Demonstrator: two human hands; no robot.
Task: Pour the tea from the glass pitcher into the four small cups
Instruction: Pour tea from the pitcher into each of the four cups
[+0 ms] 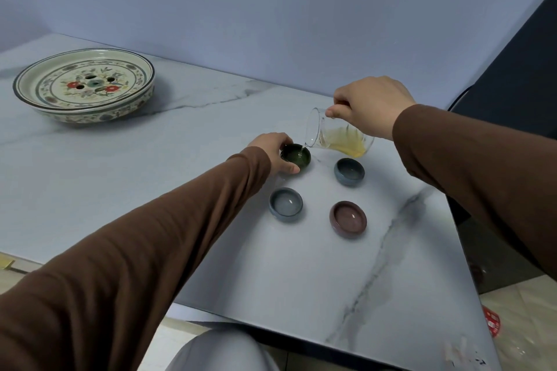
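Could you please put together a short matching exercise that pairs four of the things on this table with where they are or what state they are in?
Things:
1. glass pitcher
2. green cup
3. purple cup
4. patterned plate

States:
A. steadied by the left hand, receiving tea
B. far left of the table, away from both hands
C. tilted in the right hand, tea running from its lip
D. nearest cup on the right, untouched

Pairs: 1-C, 2-A, 3-D, 4-B
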